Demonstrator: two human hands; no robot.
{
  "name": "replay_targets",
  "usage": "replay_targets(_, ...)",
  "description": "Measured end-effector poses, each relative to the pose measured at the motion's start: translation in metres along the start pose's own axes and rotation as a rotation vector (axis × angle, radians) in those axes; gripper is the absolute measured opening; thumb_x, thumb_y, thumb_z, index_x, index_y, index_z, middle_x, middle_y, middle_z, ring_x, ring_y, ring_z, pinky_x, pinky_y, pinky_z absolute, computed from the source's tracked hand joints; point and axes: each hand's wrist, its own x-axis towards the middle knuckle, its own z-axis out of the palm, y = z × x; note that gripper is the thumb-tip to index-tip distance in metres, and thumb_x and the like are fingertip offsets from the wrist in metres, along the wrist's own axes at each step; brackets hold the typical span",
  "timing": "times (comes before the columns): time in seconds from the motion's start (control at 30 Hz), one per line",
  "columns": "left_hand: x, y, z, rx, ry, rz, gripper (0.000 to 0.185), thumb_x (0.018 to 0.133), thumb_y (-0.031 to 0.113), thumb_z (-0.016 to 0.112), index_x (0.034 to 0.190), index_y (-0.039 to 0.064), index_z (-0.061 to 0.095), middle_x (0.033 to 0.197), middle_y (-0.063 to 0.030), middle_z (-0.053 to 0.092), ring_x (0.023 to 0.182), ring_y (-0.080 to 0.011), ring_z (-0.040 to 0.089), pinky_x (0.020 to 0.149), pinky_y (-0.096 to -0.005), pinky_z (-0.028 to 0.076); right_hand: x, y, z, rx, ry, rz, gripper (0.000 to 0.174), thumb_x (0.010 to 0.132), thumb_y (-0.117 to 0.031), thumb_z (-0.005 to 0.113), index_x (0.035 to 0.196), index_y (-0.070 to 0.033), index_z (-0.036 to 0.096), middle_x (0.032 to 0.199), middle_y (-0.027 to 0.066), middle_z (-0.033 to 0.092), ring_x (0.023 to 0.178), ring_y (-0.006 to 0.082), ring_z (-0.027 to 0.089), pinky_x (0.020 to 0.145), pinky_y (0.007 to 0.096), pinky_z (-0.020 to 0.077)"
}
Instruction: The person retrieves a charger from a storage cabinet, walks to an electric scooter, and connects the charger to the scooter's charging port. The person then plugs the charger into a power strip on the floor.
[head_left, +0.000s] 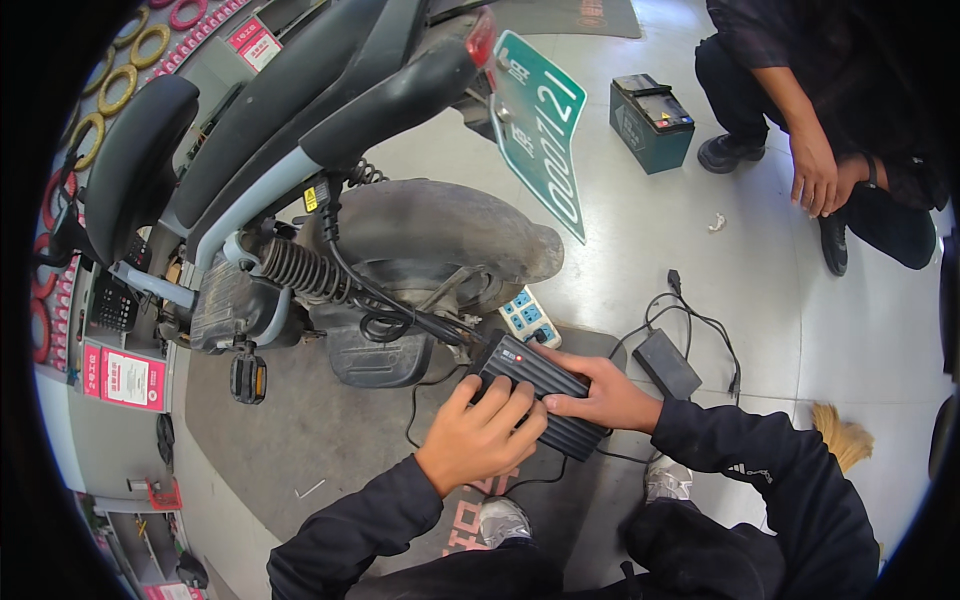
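A black ribbed battery charger with a red light lit on its end is between my hands, beside the rear wheel of an electric scooter. My left hand lies over its near side with curled fingers on the ribs. With thumb and fingers, my right hand grips its right edge. Cables run from its far end towards a plug at the scooter's side. Just beyond the charger lies a white power strip with blue sockets, a black plug in it.
A second black power adapter with cables lies on the floor at right. Farther off stands a green battery, near a crouching person. A straw broom head is at far right. A dark mat spreads under the scooter.
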Motion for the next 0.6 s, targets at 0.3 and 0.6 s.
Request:
replay_targets(0.3, -0.007, 0.003, -0.008, 0.050, 0.116, -0.089, 0.036, 0.078, 0.032, 0.073, 0.110, 0.015, 0.071, 0.108, -0.0053, 0.063, 0.096, -0.0245, 0.058, 0.085, -0.0435, 0.043, 0.000, 0.001, 0.000, -0.004, 0.003, 0.019, 0.077, 0.095, -0.027, 0.080, 0.158, -0.002, 0.044, 0.136, 0.0119, 0.067, 0.121, 0.0115, 0.059, 0.107, 0.0304, 0.0459)
replay_targets(0.6, 0.002, -0.008, -0.010, 0.049, 0.063, -0.122, 0.032, 0.081, 0.033, 0.072, 0.107, 0.012, 0.070, 0.098, -0.0040, 0.060, 0.090, -0.0219, 0.057, 0.082, -0.0402, 0.044, 0.001, -0.001, 0.001, 0.001, 0.003, 0.020, 0.080, 0.095, -0.028, 0.079, 0.159, 0.000, 0.041, 0.140, 0.0125, 0.065, 0.123, 0.0117, 0.058, 0.108, 0.0307, 0.0456)
